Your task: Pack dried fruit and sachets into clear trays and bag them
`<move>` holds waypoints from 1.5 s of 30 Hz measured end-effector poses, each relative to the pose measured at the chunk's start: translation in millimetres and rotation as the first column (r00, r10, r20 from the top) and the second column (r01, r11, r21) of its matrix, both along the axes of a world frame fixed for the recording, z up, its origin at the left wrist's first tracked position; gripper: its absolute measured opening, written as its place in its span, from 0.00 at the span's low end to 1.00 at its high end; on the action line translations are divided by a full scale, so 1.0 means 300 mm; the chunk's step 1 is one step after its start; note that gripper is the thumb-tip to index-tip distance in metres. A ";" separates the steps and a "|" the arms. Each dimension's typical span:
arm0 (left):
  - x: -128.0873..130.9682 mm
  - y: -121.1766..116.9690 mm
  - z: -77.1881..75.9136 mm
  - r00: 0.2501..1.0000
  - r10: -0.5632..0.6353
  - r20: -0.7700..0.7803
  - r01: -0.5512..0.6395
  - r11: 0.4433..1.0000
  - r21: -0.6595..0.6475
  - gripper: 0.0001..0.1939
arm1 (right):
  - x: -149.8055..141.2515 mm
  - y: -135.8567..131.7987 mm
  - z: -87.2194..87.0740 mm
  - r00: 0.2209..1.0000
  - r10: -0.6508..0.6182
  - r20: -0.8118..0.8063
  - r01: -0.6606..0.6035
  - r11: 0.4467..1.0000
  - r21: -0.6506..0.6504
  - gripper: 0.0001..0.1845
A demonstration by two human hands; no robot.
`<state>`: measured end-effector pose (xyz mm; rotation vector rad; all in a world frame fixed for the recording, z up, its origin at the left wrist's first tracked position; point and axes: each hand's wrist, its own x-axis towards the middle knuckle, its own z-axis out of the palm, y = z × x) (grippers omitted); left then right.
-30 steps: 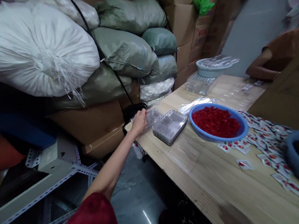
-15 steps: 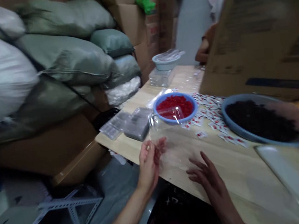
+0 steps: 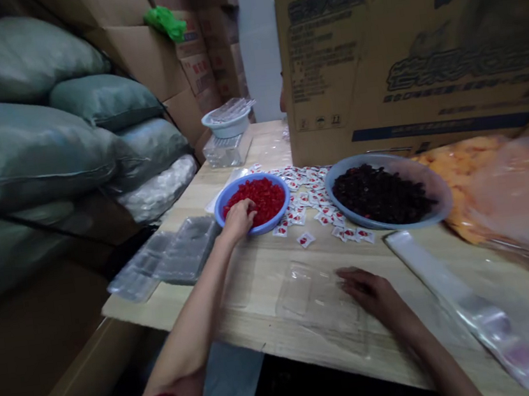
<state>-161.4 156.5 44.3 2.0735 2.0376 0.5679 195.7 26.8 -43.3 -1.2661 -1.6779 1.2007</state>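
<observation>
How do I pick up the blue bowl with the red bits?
Probably by the rim of the blue bowl on its right side, coming from above. The rim is thin and round, so fingers can curl over it, and the left hand is at the other side.

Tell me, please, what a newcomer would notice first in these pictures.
The red pieces in a blue bowl at centre view stand out most, with the left hand resting in them. To their right sits a wider bowl of dark pieces, with small sachets scattered between the two. A large printed carton rises behind.
</observation>
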 end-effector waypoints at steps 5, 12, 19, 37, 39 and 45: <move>0.004 0.176 -0.064 0.990 -0.135 -0.038 0.124 0.971 -0.204 0.05 | 0.050 0.020 0.061 0.989 -0.060 0.136 0.031 0.979 0.202 0.16; -0.031 0.123 -0.102 0.996 -0.086 0.032 0.088 0.994 -0.057 0.10 | 0.285 0.366 0.290 0.863 -0.353 0.362 0.183 0.886 0.427 0.13; -0.010 0.081 -0.099 0.974 0.055 0.221 -0.092 0.983 0.159 0.08 | 0.194 0.687 0.177 0.609 -0.195 0.769 0.105 0.981 0.166 0.11; 0.628 -0.437 -0.233 0.797 -0.524 0.299 0.528 0.846 0.077 0.07 | 0.043 -0.049 0.083 0.965 -0.079 0.249 0.028 0.979 0.202 0.05; 0.607 -0.430 -0.230 0.810 -0.527 0.256 0.515 0.849 0.117 0.09 | 0.015 -0.070 0.041 0.936 -0.097 0.337 0.003 0.963 0.270 0.06; 0.495 -0.299 -0.162 0.875 -0.377 0.304 0.327 0.923 0.205 0.11 | 0.020 -0.040 0.037 0.856 -0.087 0.510 -0.148 0.903 0.403 0.11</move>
